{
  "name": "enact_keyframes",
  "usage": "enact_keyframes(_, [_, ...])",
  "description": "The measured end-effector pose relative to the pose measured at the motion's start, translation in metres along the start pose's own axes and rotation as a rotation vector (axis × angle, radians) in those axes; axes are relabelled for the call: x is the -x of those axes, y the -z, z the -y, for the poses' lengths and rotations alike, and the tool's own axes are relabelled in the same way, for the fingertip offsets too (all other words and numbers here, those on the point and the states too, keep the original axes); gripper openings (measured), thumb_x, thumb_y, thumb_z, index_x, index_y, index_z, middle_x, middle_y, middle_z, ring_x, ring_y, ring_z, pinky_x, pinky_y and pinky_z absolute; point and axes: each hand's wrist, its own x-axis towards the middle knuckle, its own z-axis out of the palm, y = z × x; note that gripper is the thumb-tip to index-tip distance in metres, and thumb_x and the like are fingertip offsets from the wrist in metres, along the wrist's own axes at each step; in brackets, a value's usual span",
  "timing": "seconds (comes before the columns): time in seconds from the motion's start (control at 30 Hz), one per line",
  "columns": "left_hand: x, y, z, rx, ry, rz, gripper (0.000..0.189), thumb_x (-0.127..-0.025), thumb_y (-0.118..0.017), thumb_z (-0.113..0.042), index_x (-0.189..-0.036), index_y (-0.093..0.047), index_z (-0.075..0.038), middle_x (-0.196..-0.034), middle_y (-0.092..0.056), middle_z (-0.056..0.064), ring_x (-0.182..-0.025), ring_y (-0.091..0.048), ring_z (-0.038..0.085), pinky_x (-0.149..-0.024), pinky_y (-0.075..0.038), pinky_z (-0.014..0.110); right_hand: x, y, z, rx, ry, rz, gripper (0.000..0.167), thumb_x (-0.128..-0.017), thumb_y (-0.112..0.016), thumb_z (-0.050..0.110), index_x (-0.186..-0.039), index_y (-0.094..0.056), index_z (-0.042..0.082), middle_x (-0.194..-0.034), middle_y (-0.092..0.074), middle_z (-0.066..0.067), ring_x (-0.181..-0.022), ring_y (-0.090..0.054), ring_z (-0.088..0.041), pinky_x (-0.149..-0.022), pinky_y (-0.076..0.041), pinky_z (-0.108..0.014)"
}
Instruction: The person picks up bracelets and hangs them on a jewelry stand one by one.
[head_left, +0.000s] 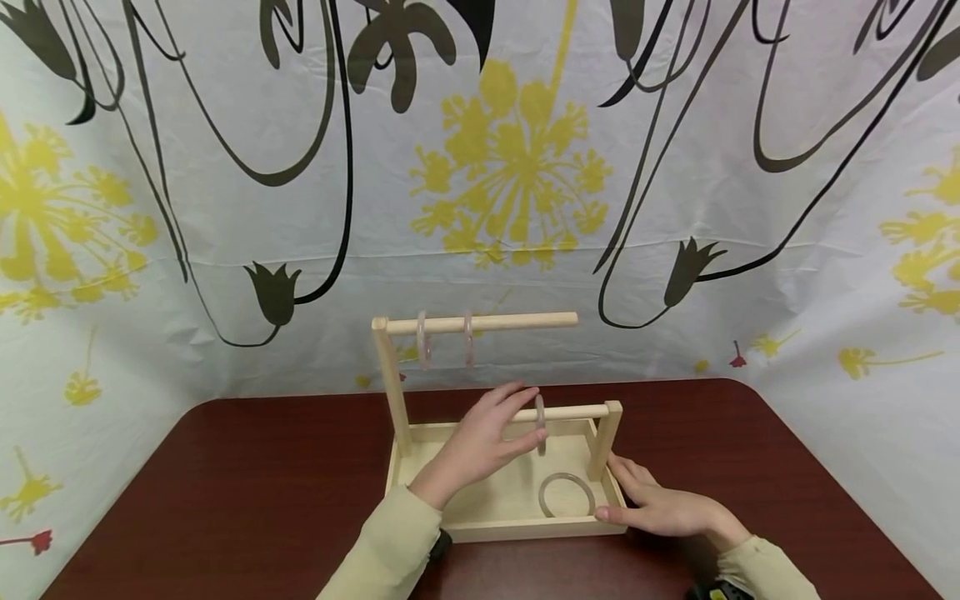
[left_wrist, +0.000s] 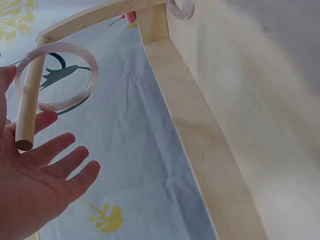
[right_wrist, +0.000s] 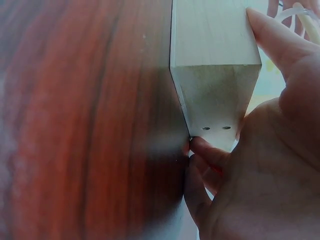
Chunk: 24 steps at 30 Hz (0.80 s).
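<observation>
A pale wooden rack (head_left: 495,531) has a shallow tray base and two horizontal rods at different heights. My left hand (head_left: 483,437) pinches a translucent pinkish bangle (left_wrist: 94,77) between thumb and fingertip. That bangle hangs around the lower rod (head_left: 573,412), whose free end shows by my palm in the left wrist view. My right hand (head_left: 667,508) grips the tray's front right corner, thumb on the front rim and fingers along the end wall (right_wrist: 215,90). Another bangle (head_left: 566,476) lies inside the tray near that corner.
Two more bangles, one at the left (head_left: 423,342) and one beside it (head_left: 468,342), hang on the upper rod (head_left: 525,321). The rack stands on a dark red-brown table (head_left: 300,492). Behind rises a white cloth (head_left: 480,200) printed with yellow and dark plants.
</observation>
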Motion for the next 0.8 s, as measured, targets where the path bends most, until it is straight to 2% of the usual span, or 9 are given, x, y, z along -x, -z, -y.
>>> enact_keyframes(0.3, [-0.008,0.002,-0.007,-0.288,-0.154,-0.025,0.058,-0.093,-0.061,-0.045,-0.136,-0.056,-0.005,-0.130,-0.058,0.011,-0.124,-0.050,0.033,-0.103,-0.037,0.046,0.000,0.000,-0.001,-0.016,-0.016,0.016,0.088,-0.097,-0.058,0.039,-0.152,-0.006,-0.005,-0.151,-0.008,-0.034,-0.137,-0.008,-0.052,-0.098,-0.024,-0.067])
enact_keyframes(0.53, [-0.011,0.002,-0.016,-0.438,-0.164,0.002,0.064,-0.093,-0.058,-0.053,-0.137,-0.054,-0.007,-0.130,-0.059,0.008,-0.124,-0.050,0.028,-0.107,-0.033,0.040,0.000,0.000,-0.001,-0.017,-0.019,0.019,0.088,-0.097,-0.057,0.039,-0.152,-0.006,-0.006,-0.152,-0.008,-0.034,-0.137,-0.007,-0.052,-0.099,-0.024,-0.067])
enact_keyframes(0.7, [-0.015,0.000,-0.020,-0.552,-0.186,-0.010,0.065,-0.093,-0.055,-0.056,-0.137,-0.055,-0.009,-0.130,-0.059,0.006,-0.124,-0.051,0.026,-0.107,-0.033,0.037,-0.001,-0.001,-0.002,-0.013,-0.014,0.016,0.087,-0.097,-0.057,0.039,-0.152,-0.007,-0.007,-0.152,-0.009,-0.033,-0.137,-0.008,-0.052,-0.099,-0.024,-0.067])
enact_keyframes(0.8, [-0.018,-0.002,-0.022,-0.587,-0.194,-0.005,0.066,-0.093,-0.053,-0.057,-0.138,-0.054,-0.009,-0.130,-0.059,0.007,-0.124,-0.050,0.026,-0.107,-0.032,0.036,-0.001,-0.001,-0.002,-0.014,-0.012,0.015,0.087,-0.097,-0.057,0.039,-0.152,-0.007,-0.007,-0.152,-0.009,-0.033,-0.137,-0.008,-0.052,-0.099,-0.024,-0.067])
